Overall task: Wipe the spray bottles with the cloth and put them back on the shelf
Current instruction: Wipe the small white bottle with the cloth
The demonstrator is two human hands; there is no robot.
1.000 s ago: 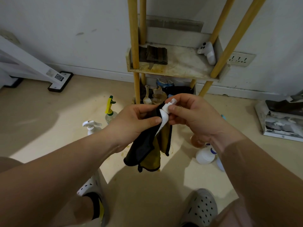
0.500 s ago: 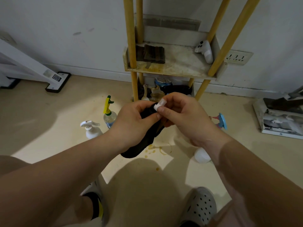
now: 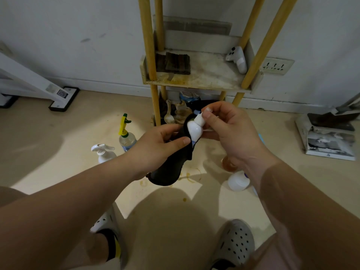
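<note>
A small white spray bottle (image 3: 193, 129) is held in front of me, its lower part wrapped in a black cloth (image 3: 171, 168). My left hand (image 3: 157, 145) grips the cloth around the bottle's body, thumb pressed on top. My right hand (image 3: 228, 129) pinches the bottle's white cap between thumb and fingers. On the floor stand a white trigger bottle (image 3: 103, 152), a clear bottle with a yellow-green sprayer (image 3: 126, 135), an amber bottle (image 3: 228, 165) and a white bottle (image 3: 238, 181) under my right wrist. The wooden shelf (image 3: 204, 82) stands behind.
The shelf's board carries a dark folded cloth (image 3: 176, 63) and a white controller (image 3: 236, 58). Clutter fills the space under it. A white stand foot (image 3: 63, 96) lies at left, boxes (image 3: 329, 139) at right. My two shoes (image 3: 233, 244) are below, and brown stains mark the floor.
The bottle's white body has come out of the cloth and shows again. The cloth now hangs lower from my left hand. Both hands stay on the bottle.
</note>
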